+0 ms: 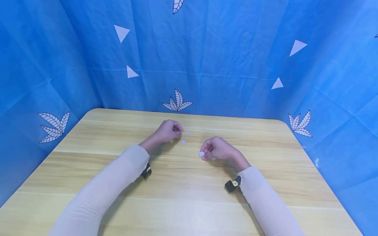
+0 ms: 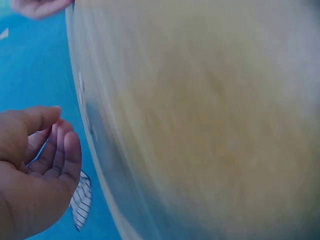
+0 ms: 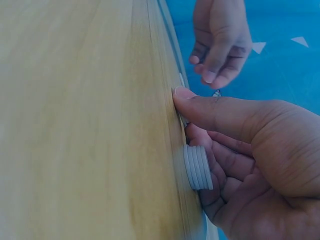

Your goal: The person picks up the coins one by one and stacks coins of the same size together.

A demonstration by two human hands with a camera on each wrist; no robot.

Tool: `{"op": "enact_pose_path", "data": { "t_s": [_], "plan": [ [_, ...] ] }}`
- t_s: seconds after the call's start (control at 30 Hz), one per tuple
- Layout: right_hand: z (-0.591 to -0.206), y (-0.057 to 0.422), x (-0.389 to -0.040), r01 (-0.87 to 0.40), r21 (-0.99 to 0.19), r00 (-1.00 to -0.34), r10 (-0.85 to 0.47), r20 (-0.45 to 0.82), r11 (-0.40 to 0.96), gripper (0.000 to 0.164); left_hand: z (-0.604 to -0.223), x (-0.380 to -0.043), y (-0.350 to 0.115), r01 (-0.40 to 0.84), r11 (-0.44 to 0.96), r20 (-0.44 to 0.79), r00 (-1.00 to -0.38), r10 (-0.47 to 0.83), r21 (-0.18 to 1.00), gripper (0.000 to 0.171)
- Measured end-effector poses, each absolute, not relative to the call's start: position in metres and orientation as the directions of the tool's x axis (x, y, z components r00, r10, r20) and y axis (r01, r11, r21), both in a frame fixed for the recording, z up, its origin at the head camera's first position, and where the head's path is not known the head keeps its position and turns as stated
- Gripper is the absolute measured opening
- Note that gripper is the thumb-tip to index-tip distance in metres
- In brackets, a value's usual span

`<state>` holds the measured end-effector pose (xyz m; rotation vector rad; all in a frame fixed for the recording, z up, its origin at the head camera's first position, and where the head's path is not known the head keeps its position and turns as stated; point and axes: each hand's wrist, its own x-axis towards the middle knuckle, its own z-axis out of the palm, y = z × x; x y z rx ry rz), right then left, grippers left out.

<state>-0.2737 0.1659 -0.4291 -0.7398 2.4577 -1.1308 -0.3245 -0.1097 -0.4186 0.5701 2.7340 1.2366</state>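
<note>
My right hand pinches a white round disc between thumb and fingers, low over the table. Just beside that hand stands a stack of several discs, mostly hidden behind the hand in the head view. Farther off, my left hand hovers with loosely bent fingers; its palm shows nothing held in the left wrist view. Two more discs lie flat to the right of its fingertips: a nearer one and a farther one.
The wooden table has rounded far corners. Blue cloth with white triangles and leaf prints hangs around its back and sides. Each sleeve carries a black wrist camera, like the right one.
</note>
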Motion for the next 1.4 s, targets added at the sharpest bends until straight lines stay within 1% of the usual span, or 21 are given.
{"op": "enact_pose_path", "data": {
  "t_s": [0.13,0.3,0.53,0.63,0.8,1.1,1.4],
  "plan": [
    [-0.429,0.167,-0.274,-0.304,-0.779,-0.812,-0.577,-0.09,0.549,0.015,-0.421,-0.335,-0.123,0.31,0.613,0.046,-0.912,0.407,0.727,0.021],
    [-0.43,0.167,-0.273,-0.301,-0.778,-0.814,-0.574,-0.092,0.551,0.016,-0.423,-0.343,-0.135,0.339,0.622,-0.005,-0.875,0.484,0.706,0.027],
    [-0.43,0.166,-0.274,-0.312,-0.77,-0.815,-0.574,-0.084,0.556,0.015,-0.423,-0.346,-0.136,0.363,0.627,-0.026,-0.853,0.522,0.69,0.02],
    [-0.43,0.165,-0.273,-0.305,-0.774,-0.816,-0.571,-0.088,0.555,0.015,-0.423,-0.348,-0.134,0.386,0.647,-0.03,-0.845,0.535,0.658,0.016],
    [-0.429,0.165,-0.273,-0.299,-0.777,-0.817,-0.57,-0.092,0.554,0.014,-0.421,-0.346,-0.134,0.397,0.675,-0.055,-0.838,0.543,0.622,0.015],
    [-0.43,0.165,-0.274,-0.288,-0.78,-0.819,-0.564,-0.1,0.556,0.015,-0.415,-0.335,-0.139,0.376,0.697,-0.144,-0.813,0.564,0.61,0.012],
    [-0.431,0.165,-0.275,-0.295,-0.776,-0.82,-0.564,-0.094,0.558,0.016,-0.411,-0.324,-0.141,0.36,0.683,-0.197,-0.78,0.595,0.636,0.012]
  ]
}}
